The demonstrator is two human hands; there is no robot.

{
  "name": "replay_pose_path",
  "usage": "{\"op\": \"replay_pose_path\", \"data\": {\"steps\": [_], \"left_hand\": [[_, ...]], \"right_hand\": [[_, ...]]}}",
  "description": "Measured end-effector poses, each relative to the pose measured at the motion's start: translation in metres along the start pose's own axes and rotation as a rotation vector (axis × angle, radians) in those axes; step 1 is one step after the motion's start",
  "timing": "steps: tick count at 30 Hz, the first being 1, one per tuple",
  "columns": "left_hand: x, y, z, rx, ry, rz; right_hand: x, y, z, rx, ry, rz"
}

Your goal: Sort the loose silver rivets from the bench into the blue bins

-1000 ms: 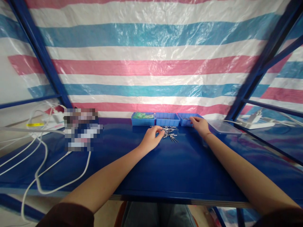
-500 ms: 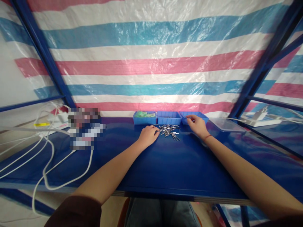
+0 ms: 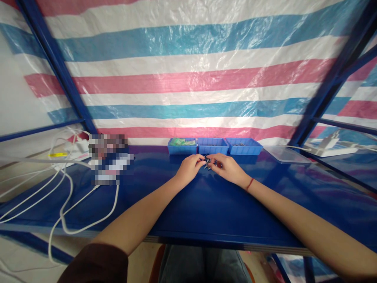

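Observation:
A small pile of thin, shiny metal pins (image 3: 207,162) lies on the blue table, partly covered by my fingers. My left hand (image 3: 188,168) rests at the pile's left side, its thumb and fingertips pinched together. Whatever sits in that pinch is too small to make out. From the right, my right hand (image 3: 232,168) arches over the pins, with a gap between thumb and forefinger where pins show. Behind the hands stand three blue bins: the left bin (image 3: 182,150) has green and clear packets, while the middle bin (image 3: 212,149) and right bin (image 3: 244,149) hold small metal pieces.
A flat translucent lid (image 3: 285,155) lies right of the bins. White cables (image 3: 66,228) loop across the table's left side near a blurred-out patch (image 3: 110,161). A white power strip (image 3: 332,148) sits at far right. Blue frame posts and a striped plastic sheet (image 3: 188,78) stand behind.
My right hand has moved left and toward me, from the right bin to the pile. My left hand has stayed beside the pins, shifting slightly right. The view has turned a little.

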State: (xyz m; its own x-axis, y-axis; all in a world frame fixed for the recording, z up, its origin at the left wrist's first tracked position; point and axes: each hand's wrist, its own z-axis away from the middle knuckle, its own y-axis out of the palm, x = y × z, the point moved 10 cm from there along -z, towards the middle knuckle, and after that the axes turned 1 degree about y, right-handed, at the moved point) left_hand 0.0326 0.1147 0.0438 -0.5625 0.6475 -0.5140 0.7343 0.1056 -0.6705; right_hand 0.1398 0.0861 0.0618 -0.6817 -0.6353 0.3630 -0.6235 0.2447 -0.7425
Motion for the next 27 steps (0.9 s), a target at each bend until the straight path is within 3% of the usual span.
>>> {"op": "replay_pose_path", "data": {"steps": [4,10,19,27], "left_hand": [[-0.001,-0.001,0.003,-0.052,-0.043,0.213],[-0.001,0.000,0.005,-0.075,-0.096,0.377],[-0.002,-0.005,0.005,-0.143,-0.099,0.481],[-0.009,-0.013,0.006,-0.178,-0.079,0.483]], "right_hand": [[0.015,0.005,0.002,0.020,-0.063,0.041],[0.009,0.005,0.002,-0.021,-0.018,-0.006],[-0.003,0.009,0.002,-0.033,0.107,-0.215],[0.002,0.011,0.002,-0.023,0.112,-0.294]]}}
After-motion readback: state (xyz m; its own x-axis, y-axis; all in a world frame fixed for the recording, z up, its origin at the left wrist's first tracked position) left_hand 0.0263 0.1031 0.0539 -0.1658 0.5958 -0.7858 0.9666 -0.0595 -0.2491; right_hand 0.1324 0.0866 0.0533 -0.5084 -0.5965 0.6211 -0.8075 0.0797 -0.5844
